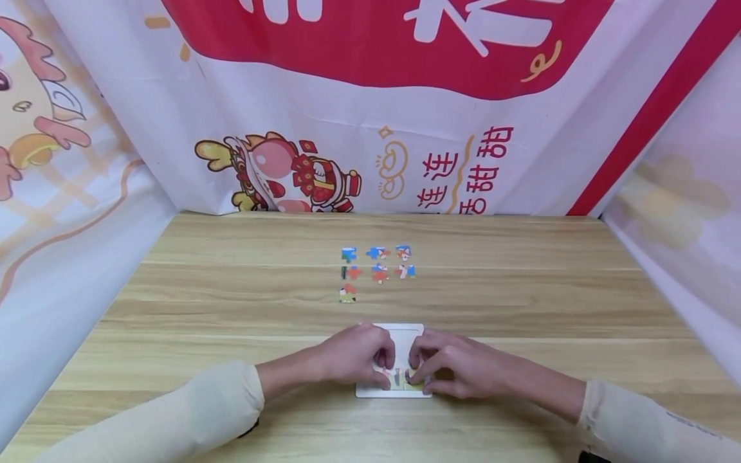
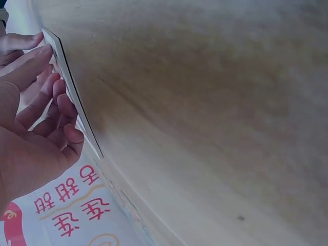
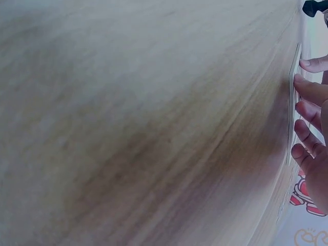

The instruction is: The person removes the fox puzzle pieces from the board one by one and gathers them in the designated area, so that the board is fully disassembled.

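Note:
A small white puzzle tray (image 1: 407, 344) lies flat near the front of the table, with a row of picture pieces (image 1: 399, 378) along its near edge. My left hand (image 1: 354, 354) rests over the tray's left side, its thumb down at the row and its other fingers bent above the surface. From the right, my right hand (image 1: 463, 365) reaches in, a fingertip touching the row's right part and the thumb near the tray's right edge. In the left wrist view, the tray's edge (image 2: 77, 97) runs beside loosely bent fingers. The fingertips partly hide the pieces.
Beyond the tray, several loose jigsaw pieces (image 1: 380, 272) lie apart in rough rows on the wooden table (image 1: 231, 308). A printed cloth (image 1: 370, 109) hangs along the table's back edge, and more cloth hangs at both sides.

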### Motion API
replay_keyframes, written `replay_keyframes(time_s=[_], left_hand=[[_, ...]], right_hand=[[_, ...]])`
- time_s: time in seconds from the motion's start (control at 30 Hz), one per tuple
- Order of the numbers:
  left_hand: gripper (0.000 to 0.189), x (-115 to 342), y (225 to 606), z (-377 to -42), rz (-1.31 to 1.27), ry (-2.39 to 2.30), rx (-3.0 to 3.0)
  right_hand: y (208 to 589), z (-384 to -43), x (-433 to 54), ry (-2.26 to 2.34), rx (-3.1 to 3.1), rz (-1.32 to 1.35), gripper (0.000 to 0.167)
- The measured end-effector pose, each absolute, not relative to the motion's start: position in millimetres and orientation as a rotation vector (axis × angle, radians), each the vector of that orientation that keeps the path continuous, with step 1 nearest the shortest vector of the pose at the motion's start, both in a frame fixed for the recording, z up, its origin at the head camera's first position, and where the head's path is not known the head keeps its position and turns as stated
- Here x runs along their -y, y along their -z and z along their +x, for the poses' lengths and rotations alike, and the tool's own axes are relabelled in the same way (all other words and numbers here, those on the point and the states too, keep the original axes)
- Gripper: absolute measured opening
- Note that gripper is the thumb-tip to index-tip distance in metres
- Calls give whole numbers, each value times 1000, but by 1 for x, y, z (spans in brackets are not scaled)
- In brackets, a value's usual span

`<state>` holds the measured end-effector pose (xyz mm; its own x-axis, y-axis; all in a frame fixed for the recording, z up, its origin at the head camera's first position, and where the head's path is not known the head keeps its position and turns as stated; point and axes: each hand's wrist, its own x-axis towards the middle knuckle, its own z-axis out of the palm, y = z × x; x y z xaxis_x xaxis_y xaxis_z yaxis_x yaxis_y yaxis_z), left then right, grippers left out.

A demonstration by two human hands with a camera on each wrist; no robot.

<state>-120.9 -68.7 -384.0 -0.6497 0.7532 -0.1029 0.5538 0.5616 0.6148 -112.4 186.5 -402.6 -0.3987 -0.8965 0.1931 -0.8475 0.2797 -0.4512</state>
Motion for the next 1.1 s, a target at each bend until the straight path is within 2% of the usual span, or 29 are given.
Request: replay_keyframes(time_s=[0.47,1.1], left_hand=[[25,65,383,-121,964,-802,-2410],[31,66,386,-120,998,-792,-2415]], right_hand=[[406,-114,-187,811,-2421,-1634,18],[409,-115,-187,883,-2375,-1662,18]])
